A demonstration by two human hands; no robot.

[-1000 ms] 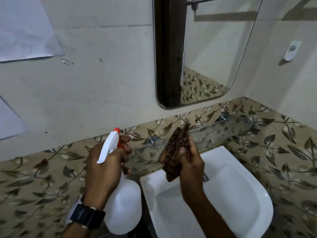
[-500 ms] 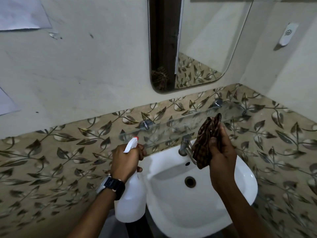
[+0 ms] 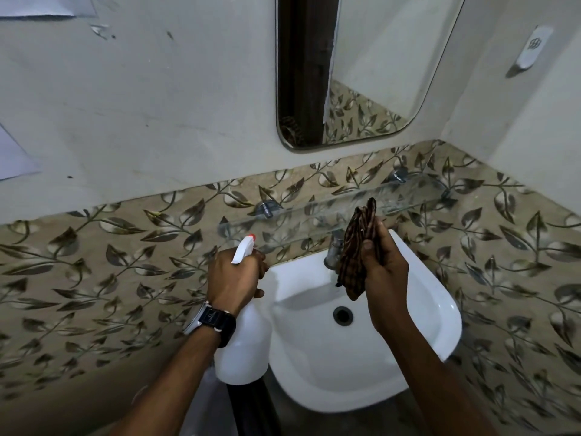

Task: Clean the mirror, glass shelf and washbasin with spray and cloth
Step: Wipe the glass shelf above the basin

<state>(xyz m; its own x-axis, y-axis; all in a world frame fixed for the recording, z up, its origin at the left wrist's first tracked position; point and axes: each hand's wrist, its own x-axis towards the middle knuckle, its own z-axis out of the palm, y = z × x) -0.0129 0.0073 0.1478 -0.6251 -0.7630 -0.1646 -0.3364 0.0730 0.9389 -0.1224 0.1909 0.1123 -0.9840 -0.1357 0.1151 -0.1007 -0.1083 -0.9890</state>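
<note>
My left hand grips the neck of a white spray bottle with a red nozzle tip, held upright beside the left rim of the white washbasin. My right hand holds a bunched brown checked cloth above the basin, just in front of the tap. A glass shelf on two metal brackets runs along the leaf-patterned tiles right behind the cloth. The mirror hangs on the wall above the shelf.
The basin's drain lies between my two forearms. A white wall hook is fixed on the right wall. Paper sheets are stuck on the left wall. A wristwatch sits on my left wrist.
The view has tilted downward, showing more of the basin and less of the mirror. Both hands now sit lower and nearer the basin, still holding the bottle and the cloth.
</note>
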